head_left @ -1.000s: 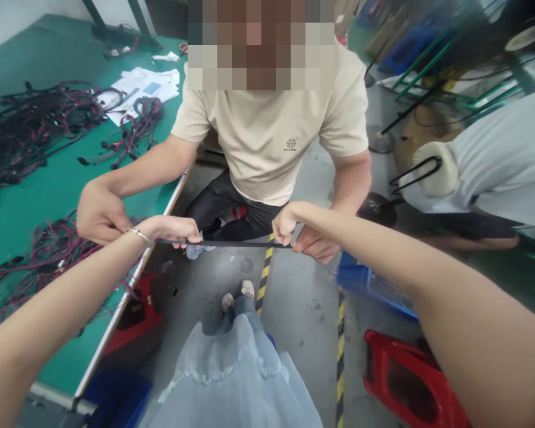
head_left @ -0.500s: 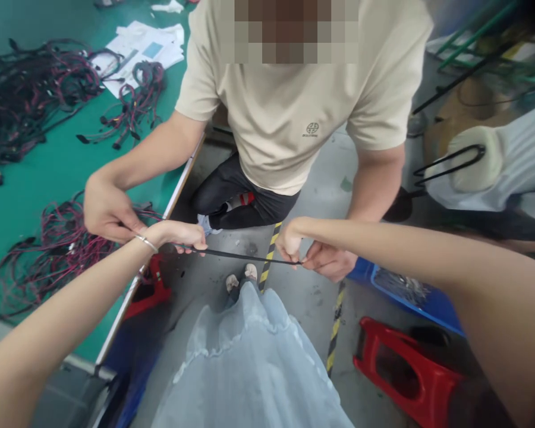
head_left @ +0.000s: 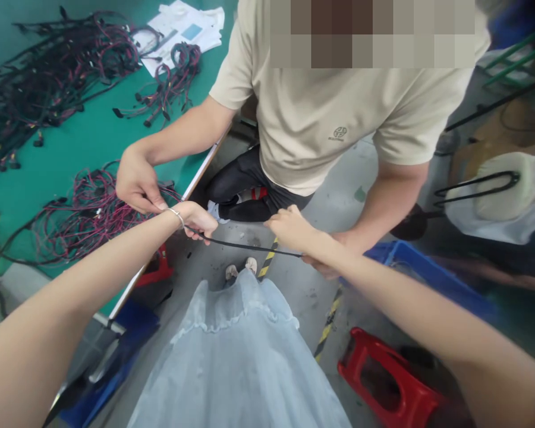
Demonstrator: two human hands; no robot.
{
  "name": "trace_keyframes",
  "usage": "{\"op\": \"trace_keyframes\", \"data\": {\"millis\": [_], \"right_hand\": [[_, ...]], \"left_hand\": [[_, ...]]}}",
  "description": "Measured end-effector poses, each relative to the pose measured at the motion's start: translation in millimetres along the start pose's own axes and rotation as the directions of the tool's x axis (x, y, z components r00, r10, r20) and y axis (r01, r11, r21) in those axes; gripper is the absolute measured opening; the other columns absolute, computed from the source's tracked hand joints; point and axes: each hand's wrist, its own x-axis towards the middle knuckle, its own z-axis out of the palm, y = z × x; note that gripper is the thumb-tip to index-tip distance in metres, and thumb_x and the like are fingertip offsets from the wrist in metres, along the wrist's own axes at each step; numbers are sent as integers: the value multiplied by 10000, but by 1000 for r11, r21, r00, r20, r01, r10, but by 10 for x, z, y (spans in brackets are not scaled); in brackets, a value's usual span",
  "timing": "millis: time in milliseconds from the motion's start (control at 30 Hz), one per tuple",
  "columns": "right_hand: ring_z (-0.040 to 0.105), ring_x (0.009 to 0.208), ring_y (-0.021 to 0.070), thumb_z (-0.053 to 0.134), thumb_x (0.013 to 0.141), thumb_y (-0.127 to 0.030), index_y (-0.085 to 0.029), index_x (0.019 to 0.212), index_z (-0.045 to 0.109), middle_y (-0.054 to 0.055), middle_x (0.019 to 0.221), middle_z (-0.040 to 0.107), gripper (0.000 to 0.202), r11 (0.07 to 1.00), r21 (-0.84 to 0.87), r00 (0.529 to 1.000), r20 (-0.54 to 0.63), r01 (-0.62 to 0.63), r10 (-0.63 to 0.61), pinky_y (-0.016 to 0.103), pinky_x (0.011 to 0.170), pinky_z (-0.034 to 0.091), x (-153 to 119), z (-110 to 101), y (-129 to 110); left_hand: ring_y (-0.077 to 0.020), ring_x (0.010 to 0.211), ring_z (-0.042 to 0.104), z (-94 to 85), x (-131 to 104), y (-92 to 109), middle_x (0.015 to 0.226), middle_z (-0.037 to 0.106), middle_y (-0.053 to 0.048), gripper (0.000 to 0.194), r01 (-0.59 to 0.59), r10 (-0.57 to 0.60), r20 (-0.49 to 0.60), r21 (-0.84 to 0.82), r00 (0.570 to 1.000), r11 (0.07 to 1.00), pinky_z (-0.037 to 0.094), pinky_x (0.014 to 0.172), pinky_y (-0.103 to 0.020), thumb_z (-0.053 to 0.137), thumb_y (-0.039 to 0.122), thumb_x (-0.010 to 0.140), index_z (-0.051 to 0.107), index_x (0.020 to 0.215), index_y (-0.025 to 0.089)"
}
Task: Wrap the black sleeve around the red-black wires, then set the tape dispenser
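Black cable point(head_left: 245, 245) runs taut between the person's two hands, sloping slightly down from the left hand point(head_left: 198, 219) to the right hand point(head_left: 289, 229), above the grey floor point(head_left: 294, 285). Left fingers point(head_left: 207, 229) are pinched narrow around the cable's upper end; a thin bracelet point(head_left: 177, 214) circles that wrist. Right fingers are closed over the lower end, though the back of the hand hides the exact grip. Just beyond the left fingers, a co-worker's hand point(head_left: 136, 181) is closed near the same end of the cable; the co-worker's other hand point(head_left: 323, 264) shows just under the right hand, at the cable's far end. To the left of the left fingers, red and black wire bundles point(head_left: 84, 208) lie on the green counter point(head_left: 71, 142). Below the right arm stands a red stool point(head_left: 383, 386).
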Motion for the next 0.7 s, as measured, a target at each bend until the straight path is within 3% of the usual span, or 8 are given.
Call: {"op": "trace_keyframes", "data": {"millis": [100, 200, 333, 467, 500, 533, 633, 700], "right_hand": [[588, 849, 216, 517, 736, -192, -149, 1037, 587, 91, 889, 663, 311, 987, 90, 941, 304, 130, -151, 323, 742, 357, -4, 130, -422], [602, 873, 231, 481, 790, -269, -137, 1039, 548, 119, 967, 652, 289, 996, 85, 921, 388, -5, -29, 307, 719, 385, -82, 249, -662], [610, 738, 209, 536, 761, -450, -176, 800, 614, 65, 772, 660, 288, 980, 136, 853, 519, -143, 52, 254, 594, 389, 50, 311, -672], [567, 555, 139, 531, 766, -446, -123, 706, 632, 28, 603, 614, 343, 932, 275, 567, 818, -237, -97, 225, 548, 395, 324, 270, -618], [568, 547, 134, 523, 776, -430, -124, 722, 635, 28, 608, 620, 330, 921, 301, 527, 840, -247, -133, 223, 547, 400, 375, 256, -631], [583, 572, 142, 524, 778, -421, -135, 753, 636, 35, 641, 636, 309, 920, 318, 554, 820, -228, -146, 226, 558, 408, 412, 242, -658], [621, 763, 203, 543, 773, -407, -181, 884, 622, 72, 816, 669, 264, 962, 264, 825, 557, -65, -97, 258, 632, 429, 422, 197, -812], [611, 862, 244, 529, 791, -385, -182, 986, 600, 103, 899, 661, 291, 983, 182, 913, 406, -32, -46, 302, 687, 439, 326, 152, -936]], "left_hand": [[-158, 414, 440, 5, -2, -19, 413, 479, -41, 105, -13, 13, -15, -15, 1000, 1000, 336, 409, -248, 586, 248, 436, 623, 503, 175], [-156, 400, 426, 22, -6, -12, 399, 475, -48, 89, 17, -17, 0, -14, 1000, 1000, 324, 402, -249, 573, 233, 429, 611, 480, 171], [-140, 385, 395, 55, -22, 12, 399, 473, -59, 72, 55, -55, 38, 7, 998, 998, 295, 386, -240, 556, 217, 432, 598, 462, 167], [-141, 392, 402, 82, -50, 14, 423, 485, -65, 50, 56, -57, 37, 16, 998, 998, 323, 403, -256, 569, 202, 440, 600, 466, 173], [-146, 397, 413, 89, -59, 9, 434, 492, -70, 46, 58, -58, 27, 9, 998, 998, 337, 410, -265, 575, 198, 446, 604, 470, 172], [-154, 404, 428, 97, -70, 3, 447, 501, -76, 43, 60, -60, 12, 0, 998, 998, 351, 416, -274, 582, 196, 455, 609, 477, 171], [-186, 443, 482, 119, -113, -8, 466, 511, -80, 29, 45, -48, -80, -40, 996, 998, 396, 438, -297, 605, 187, 488, 625, 501, 170], [-199, 472, 509, 112, -162, 7, 461, 501, -67, 20, 5, -17, -196, -61, 980, 998, 427, 467, -309, 615, 175, 507, 632, 512, 166]]}}
